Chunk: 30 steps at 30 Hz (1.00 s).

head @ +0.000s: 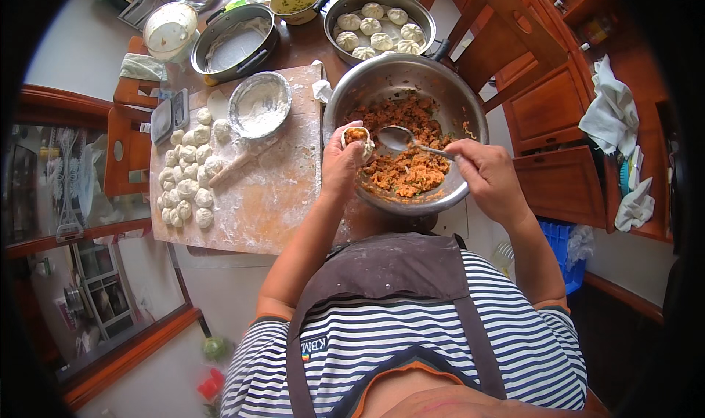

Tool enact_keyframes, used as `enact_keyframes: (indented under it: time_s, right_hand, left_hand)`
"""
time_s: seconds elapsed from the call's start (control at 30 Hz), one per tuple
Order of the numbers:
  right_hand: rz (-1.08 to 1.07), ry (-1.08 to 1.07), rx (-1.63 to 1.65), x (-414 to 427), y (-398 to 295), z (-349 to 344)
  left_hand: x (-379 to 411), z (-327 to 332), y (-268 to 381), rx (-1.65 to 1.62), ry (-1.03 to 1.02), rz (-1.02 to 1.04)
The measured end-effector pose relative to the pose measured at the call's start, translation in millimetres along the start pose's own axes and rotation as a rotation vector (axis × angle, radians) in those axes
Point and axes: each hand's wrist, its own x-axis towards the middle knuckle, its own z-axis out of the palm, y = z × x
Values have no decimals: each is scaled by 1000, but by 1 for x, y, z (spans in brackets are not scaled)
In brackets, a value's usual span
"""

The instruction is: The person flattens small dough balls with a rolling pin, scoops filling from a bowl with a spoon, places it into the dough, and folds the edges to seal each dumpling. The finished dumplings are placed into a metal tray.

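Observation:
In my left hand is a dough wrapper, cupped around a portion of orange filling. My right hand grips the handle of a metal spoon, whose bowl is just right of the wrapper. Both hands are over a wide stainless steel bowl. Chopped orange-brown filling with green bits lies in its bottom. Left of the bowl, a floured wooden board carries many dough pieces, a rolling pin and a metal bowl of flour.
A steamer pan of pleated buns stands behind the steel bowl. Farther left are another lined pan, a yellow bowl and a translucent tub. A kitchen scale borders the board. Wooden chairs flank the table.

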Motion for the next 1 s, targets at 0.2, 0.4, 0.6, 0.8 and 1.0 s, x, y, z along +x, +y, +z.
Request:
enact_keyframes:
  time_s: [0.2, 0.4, 0.6, 0.8, 1.0]
  right_hand:
    - [121, 48, -414, -4, 119, 57]
    - [-148, 109, -398, 4, 111, 82]
    - [-95, 89, 269, 29, 19, 105]
    - [-408, 267, 47, 33, 18, 136]
    - [-75, 158, 405, 32, -6, 149]
  left_hand:
    - [-4, -3, 16, -248, -199, -172]
    - [-11, 7, 21, -173, -133, -179]
    - [-20, 24, 16, -275, -142, -95]
    - [-36, 13, 31, -336, -95, -130]
    - [-44, -10, 28, -195, -50, -38]
